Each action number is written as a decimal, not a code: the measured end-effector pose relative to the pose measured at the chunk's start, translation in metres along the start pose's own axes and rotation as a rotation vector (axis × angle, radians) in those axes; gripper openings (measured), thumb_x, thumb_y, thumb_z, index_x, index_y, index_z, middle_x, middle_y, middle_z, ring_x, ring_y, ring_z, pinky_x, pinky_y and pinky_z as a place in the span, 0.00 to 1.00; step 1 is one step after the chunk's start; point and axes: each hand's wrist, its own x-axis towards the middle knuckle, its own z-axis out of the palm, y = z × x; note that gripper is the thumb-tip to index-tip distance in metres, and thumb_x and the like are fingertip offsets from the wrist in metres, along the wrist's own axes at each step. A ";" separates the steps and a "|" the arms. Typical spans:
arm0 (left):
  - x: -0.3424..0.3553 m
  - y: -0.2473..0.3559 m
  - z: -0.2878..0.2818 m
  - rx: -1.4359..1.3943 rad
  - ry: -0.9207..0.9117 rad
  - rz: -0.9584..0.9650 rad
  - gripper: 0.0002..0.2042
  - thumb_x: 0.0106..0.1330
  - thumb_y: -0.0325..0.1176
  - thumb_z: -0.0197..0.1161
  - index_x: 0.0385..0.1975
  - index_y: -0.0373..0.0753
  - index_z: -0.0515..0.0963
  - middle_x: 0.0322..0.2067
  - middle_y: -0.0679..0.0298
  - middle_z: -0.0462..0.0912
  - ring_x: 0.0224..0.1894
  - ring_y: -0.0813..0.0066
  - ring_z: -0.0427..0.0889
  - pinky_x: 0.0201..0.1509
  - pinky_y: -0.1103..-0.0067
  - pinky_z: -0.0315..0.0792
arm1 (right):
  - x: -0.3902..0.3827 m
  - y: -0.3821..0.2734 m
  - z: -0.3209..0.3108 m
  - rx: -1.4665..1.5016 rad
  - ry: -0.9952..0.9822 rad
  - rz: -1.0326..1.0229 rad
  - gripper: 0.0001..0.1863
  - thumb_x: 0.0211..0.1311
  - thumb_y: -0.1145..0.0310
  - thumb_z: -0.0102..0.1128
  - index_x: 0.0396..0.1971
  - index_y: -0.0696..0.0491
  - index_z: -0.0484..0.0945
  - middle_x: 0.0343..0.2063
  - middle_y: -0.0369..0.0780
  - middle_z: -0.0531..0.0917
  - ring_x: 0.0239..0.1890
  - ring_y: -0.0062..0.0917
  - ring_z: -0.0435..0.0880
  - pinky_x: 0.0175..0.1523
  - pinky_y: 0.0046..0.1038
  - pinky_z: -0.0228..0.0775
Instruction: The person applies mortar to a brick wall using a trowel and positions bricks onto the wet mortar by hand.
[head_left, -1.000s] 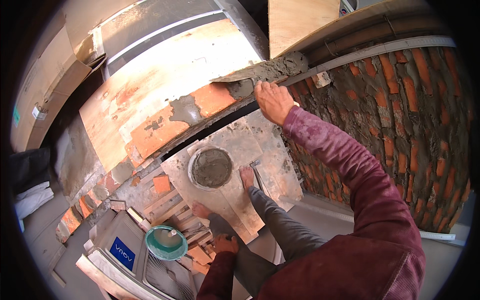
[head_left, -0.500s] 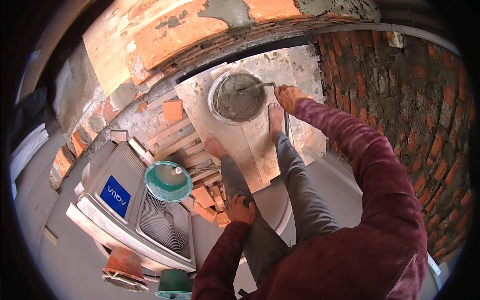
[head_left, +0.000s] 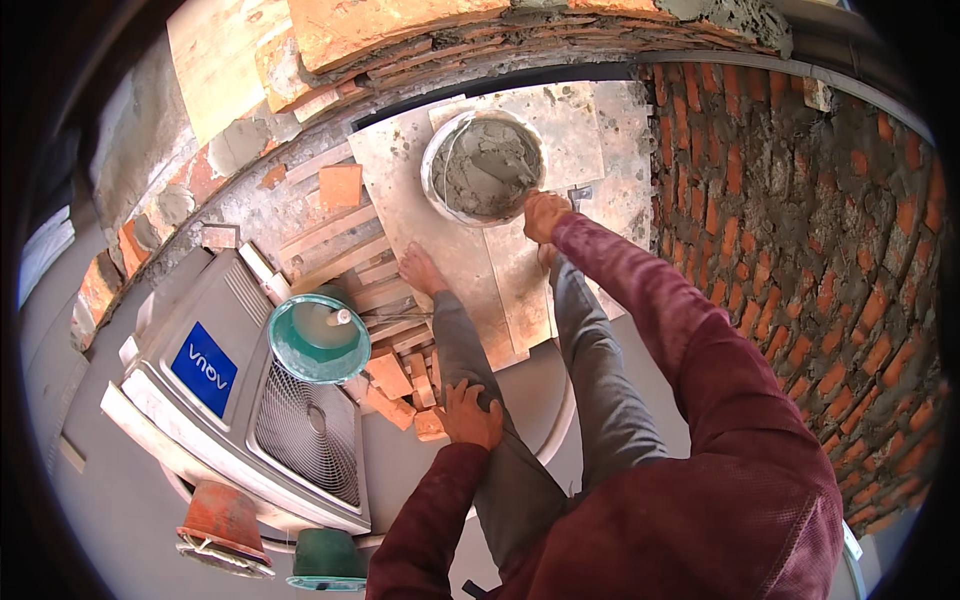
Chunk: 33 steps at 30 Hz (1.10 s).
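Note:
A pale round bucket (head_left: 427, 183) holds wet grey mortar (head_left: 480, 165), its surface churned into lumps. At the bucket's near right rim, my right hand (head_left: 546, 216) is closed round the handle of a trowel. The trowel's blade can hardly be made out against the mortar. My left hand (head_left: 472, 414) lies on my left knee with its fingers spread, holding nothing. The bucket stands on a splattered board (head_left: 450, 250), in front of my bare feet.
Rough brickwork (head_left: 800, 260) rises at the right, and a brick ledge (head_left: 385, 45) runs along the far side. At left are wooden slats (head_left: 345, 240), loose bricks (head_left: 390, 376), a grey fan-grilled unit (head_left: 235, 320), a teal basin (head_left: 319, 365), and red (head_left: 222, 515) and green (head_left: 328, 553) buckets.
My right hand has moved left and nearer me, to the bucket's rim. The trowel, plainly seen before, is now mostly hidden, and the mortar's surface is more broken. My left hand stays on the knee.

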 end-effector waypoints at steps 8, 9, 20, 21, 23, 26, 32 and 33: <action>0.009 0.015 0.000 -0.045 -0.017 0.023 0.21 0.59 0.44 0.63 0.53 0.45 0.77 0.66 0.59 0.67 0.74 0.51 0.54 0.72 0.42 0.45 | 0.019 0.080 0.020 0.186 0.060 -0.365 0.30 0.72 0.48 0.47 0.55 0.63 0.71 0.38 0.51 0.84 0.37 0.39 0.86 0.40 0.32 0.80; 0.010 0.011 0.001 -0.042 -0.021 -0.006 0.21 0.60 0.44 0.63 0.53 0.45 0.77 0.67 0.58 0.67 0.74 0.51 0.54 0.72 0.42 0.45 | 0.023 0.065 0.001 0.232 -0.079 -0.286 0.29 0.72 0.49 0.47 0.54 0.63 0.73 0.39 0.52 0.84 0.39 0.41 0.86 0.42 0.34 0.80; 0.006 0.017 -0.007 -0.040 -0.071 -0.063 0.21 0.60 0.44 0.63 0.53 0.46 0.77 0.67 0.59 0.66 0.74 0.52 0.53 0.73 0.42 0.42 | 0.039 0.033 -0.032 0.170 -0.004 0.071 0.20 0.63 0.58 0.56 0.44 0.59 0.82 0.44 0.47 0.86 0.50 0.40 0.85 0.57 0.35 0.76; 0.010 0.014 -0.008 -0.030 -0.061 -0.054 0.22 0.60 0.45 0.63 0.53 0.46 0.77 0.67 0.59 0.66 0.75 0.52 0.53 0.73 0.42 0.42 | 0.053 0.032 -0.024 -0.088 -0.003 -0.155 0.20 0.63 0.58 0.56 0.45 0.59 0.82 0.43 0.47 0.86 0.48 0.40 0.85 0.54 0.34 0.77; 0.011 0.015 -0.010 0.000 -0.076 -0.001 0.22 0.60 0.45 0.63 0.54 0.46 0.77 0.67 0.59 0.66 0.75 0.52 0.52 0.73 0.42 0.42 | 0.094 0.066 0.027 -0.596 -0.018 -0.555 0.21 0.62 0.58 0.58 0.46 0.59 0.81 0.42 0.46 0.86 0.44 0.39 0.87 0.49 0.33 0.79; 0.008 0.011 -0.015 -0.012 -0.073 -0.045 0.22 0.60 0.45 0.63 0.54 0.47 0.77 0.67 0.59 0.66 0.75 0.52 0.52 0.73 0.42 0.42 | 0.071 0.045 0.037 0.492 -0.213 -0.253 0.08 0.57 0.67 0.59 0.31 0.56 0.79 0.24 0.39 0.81 0.22 0.29 0.81 0.25 0.31 0.73; 0.011 0.012 -0.019 0.048 -0.047 -0.013 0.21 0.58 0.45 0.65 0.51 0.47 0.78 0.66 0.58 0.68 0.74 0.52 0.54 0.74 0.46 0.44 | 0.036 0.026 0.023 1.161 -0.302 -0.015 0.07 0.53 0.72 0.61 0.24 0.56 0.73 0.15 0.36 0.72 0.15 0.22 0.73 0.17 0.29 0.67; 0.011 0.013 -0.020 0.062 -0.056 -0.003 0.20 0.58 0.45 0.65 0.51 0.47 0.78 0.66 0.58 0.68 0.74 0.52 0.55 0.74 0.46 0.44 | 0.040 0.026 0.024 1.139 -0.307 -0.052 0.07 0.53 0.72 0.61 0.25 0.56 0.73 0.15 0.36 0.73 0.15 0.22 0.73 0.18 0.28 0.67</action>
